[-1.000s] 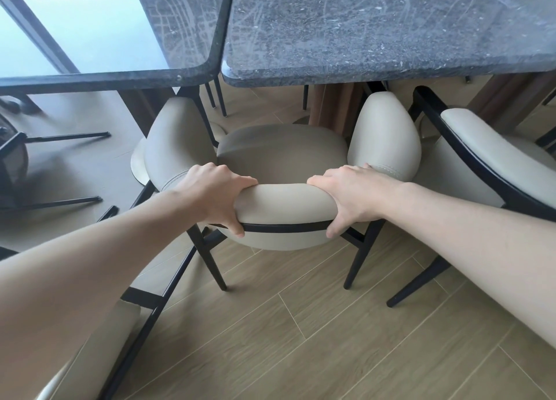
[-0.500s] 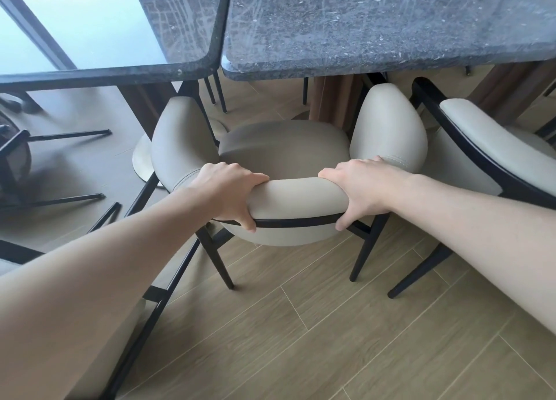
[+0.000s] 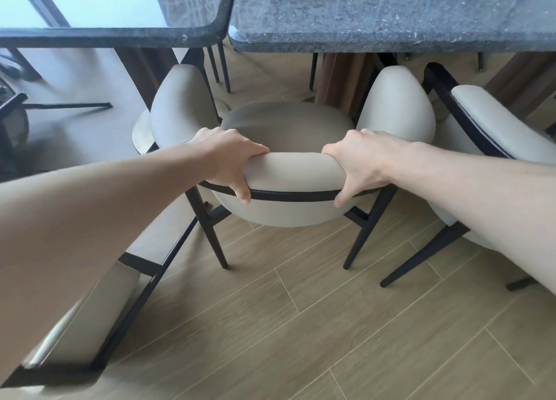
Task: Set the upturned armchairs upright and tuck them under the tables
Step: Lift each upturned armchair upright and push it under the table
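Cream padded armchair with black frame (image 3: 288,135) stands upright, half under the grey stone tabletops (image 3: 391,14). Your left hand (image 3: 228,159) and right hand (image 3: 361,162) each grip its backrest. Tucking seems underway; next, push it straight forward.

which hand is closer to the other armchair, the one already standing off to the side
Right. The right hand grips the backrest end nearest the neighbouring armchair; the left hand grips the far end of that backrest.
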Demonstrator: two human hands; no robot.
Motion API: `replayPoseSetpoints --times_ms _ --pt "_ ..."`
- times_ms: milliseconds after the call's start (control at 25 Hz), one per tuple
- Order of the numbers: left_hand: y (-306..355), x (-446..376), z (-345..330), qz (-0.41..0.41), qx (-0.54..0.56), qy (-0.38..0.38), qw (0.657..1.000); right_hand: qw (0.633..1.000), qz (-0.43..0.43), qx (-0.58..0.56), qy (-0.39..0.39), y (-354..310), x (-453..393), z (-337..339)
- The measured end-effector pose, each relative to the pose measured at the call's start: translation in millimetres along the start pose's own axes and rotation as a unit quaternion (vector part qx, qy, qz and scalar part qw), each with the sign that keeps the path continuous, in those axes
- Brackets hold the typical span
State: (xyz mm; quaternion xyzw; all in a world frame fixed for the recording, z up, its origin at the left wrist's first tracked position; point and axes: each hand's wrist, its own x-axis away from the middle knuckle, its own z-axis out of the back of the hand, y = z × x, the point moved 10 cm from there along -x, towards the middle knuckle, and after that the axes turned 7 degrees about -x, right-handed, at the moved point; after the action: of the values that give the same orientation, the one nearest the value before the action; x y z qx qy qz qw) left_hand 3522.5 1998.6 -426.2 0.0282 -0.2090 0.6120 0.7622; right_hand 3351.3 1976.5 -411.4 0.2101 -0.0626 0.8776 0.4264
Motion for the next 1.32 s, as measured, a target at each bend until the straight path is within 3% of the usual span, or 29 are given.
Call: replayPoseSetpoints --times_ms 400,880,1200,1320 --pt "-25 -4 0 0.031 -0.010 -0.006 0.999 0.999 -0.003 -0.034 0.017 -5 -19 4" --pt "18 4 16 -0.011 -0.072 0.028 0.997 1.000 0.000 -0.030 -0.003 15 1 -13" --pt "27 23 -1 0.075 0.038 0.013 0.996 0.996 -0.071 -0.058 0.016 14 8 -25" --pt "40 39 -9 0.092 0.161 -0.012 0.983 0.992 -0.085 -0.094 0.024 11 19 -23"
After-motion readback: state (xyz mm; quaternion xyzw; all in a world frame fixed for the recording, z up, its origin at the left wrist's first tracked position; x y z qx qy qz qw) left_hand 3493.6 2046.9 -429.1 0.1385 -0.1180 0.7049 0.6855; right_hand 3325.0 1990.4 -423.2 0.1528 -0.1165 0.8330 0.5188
